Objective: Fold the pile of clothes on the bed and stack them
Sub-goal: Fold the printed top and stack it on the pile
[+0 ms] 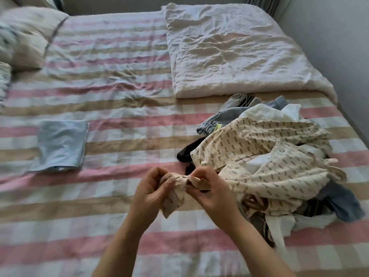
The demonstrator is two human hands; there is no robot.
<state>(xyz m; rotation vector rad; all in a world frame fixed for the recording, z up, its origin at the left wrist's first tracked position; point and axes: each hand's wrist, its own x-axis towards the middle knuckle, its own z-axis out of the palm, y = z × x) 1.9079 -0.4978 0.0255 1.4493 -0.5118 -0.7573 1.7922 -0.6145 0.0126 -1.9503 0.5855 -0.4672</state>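
Barely begun, I'd say: one blue piece (60, 144) lies folded at left on the bed (119, 96), and the pile (279, 148) is heaped at right. The left hand (149, 188) and right hand (211, 194) pinch a printed garment (172, 200) at lower centre, fingers curled.

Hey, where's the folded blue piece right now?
In the head view, the folded blue piece lies flat on the striped bed at left, well apart from the clothes pile at right.

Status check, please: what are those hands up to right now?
Both hands, left and right, pinch the printed cream garment. One blue piece folded. Pile waits. Nothing in the way.
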